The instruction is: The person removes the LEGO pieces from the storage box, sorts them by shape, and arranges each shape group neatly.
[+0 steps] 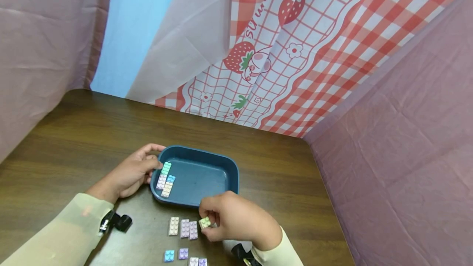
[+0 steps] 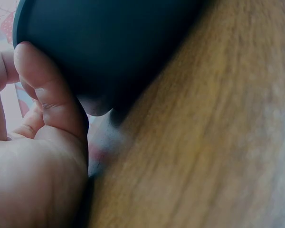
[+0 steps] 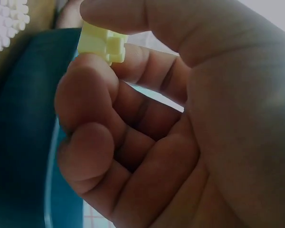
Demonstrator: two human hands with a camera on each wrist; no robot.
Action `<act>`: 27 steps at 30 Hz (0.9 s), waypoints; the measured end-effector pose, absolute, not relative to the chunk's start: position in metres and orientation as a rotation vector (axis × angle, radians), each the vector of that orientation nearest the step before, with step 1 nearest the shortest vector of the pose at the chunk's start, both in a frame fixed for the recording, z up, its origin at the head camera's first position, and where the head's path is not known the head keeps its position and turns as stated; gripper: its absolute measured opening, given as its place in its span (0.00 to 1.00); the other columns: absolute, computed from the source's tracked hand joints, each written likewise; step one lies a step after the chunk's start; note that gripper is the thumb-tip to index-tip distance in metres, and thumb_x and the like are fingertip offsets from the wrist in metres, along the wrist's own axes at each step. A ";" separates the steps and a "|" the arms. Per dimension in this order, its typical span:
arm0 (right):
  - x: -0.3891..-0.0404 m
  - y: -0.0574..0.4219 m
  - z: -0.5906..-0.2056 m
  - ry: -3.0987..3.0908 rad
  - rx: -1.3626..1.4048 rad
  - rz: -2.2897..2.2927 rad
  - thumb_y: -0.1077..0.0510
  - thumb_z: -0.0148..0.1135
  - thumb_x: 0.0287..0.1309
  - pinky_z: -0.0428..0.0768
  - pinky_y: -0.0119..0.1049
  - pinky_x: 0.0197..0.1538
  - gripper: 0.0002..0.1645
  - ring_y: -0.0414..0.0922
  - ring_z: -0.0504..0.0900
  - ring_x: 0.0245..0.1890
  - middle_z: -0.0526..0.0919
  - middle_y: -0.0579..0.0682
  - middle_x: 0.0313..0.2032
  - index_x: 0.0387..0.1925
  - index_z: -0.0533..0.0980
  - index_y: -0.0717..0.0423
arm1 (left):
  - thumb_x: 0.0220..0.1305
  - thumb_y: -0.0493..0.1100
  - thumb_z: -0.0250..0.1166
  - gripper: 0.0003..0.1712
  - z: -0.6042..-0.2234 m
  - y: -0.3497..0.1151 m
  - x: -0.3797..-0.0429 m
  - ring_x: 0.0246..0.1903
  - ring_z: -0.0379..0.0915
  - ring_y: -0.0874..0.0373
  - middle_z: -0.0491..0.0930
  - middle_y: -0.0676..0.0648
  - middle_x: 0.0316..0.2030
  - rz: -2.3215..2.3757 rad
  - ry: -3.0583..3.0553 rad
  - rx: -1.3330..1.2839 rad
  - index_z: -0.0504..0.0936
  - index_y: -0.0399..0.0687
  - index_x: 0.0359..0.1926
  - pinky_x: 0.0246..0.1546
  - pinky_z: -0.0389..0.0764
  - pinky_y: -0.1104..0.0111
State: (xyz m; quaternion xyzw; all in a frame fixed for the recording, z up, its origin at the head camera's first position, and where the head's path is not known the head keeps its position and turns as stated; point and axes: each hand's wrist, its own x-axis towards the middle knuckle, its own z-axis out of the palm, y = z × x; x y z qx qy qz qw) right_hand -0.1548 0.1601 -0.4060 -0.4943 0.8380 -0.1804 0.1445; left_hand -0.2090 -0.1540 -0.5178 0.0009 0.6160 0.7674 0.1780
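Note:
A dark blue tray (image 1: 201, 175) sits on the wooden table, with several toy bricks (image 1: 166, 180) in mint, pale pink, blue and cream lined along its left end inside. My left hand (image 1: 134, 171) grips the tray at that end, thumb at the rim. In the left wrist view, the left hand's fingers (image 2: 45, 90) bear on the tray's dark outer wall (image 2: 104, 42). Just off the near right side of the tray, my right hand (image 1: 238, 221) pinches a yellow-green toy brick (image 1: 205, 222) between thumb and fingers. The right wrist view shows this brick (image 3: 102, 42) partly hidden by the fingertips.
On the table in front of the tray lie a cream brick (image 1: 174, 225), two lilac bricks (image 1: 189, 229), a small blue brick (image 1: 169, 255) and a small purple brick (image 1: 183, 253). More bricks (image 1: 198, 262) are cut off at the bottom edge. Hanging cloths (image 1: 399, 134) surround the table.

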 end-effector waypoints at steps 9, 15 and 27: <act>-0.133 0.179 -0.424 2.468 -1.351 -0.532 0.56 0.77 0.50 0.66 0.13 0.25 0.17 0.18 0.62 0.22 0.75 0.35 0.24 0.34 0.74 0.42 | 0.67 0.35 0.62 0.36 -0.515 -0.155 -0.208 0.32 0.74 0.56 0.77 0.37 0.49 2.163 1.742 -0.003 0.62 0.50 0.73 0.26 0.80 0.69; -0.123 0.190 -0.435 2.465 -1.244 -0.554 0.55 0.77 0.51 0.66 0.14 0.24 0.16 0.19 0.63 0.21 0.75 0.35 0.23 0.33 0.74 0.41 | 0.67 0.35 0.62 0.35 -0.515 -0.155 -0.208 0.32 0.74 0.56 0.77 0.37 0.50 2.164 1.744 0.002 0.62 0.50 0.73 0.26 0.80 0.69; -0.104 0.207 -0.450 2.415 -1.039 -0.554 0.57 0.77 0.51 0.69 0.19 0.25 0.16 0.22 0.66 0.23 0.71 0.31 0.22 0.31 0.76 0.39 | 0.67 0.36 0.63 0.35 -0.518 -0.156 -0.209 0.32 0.75 0.56 0.77 0.37 0.51 2.156 1.748 -0.007 0.63 0.52 0.72 0.27 0.81 0.68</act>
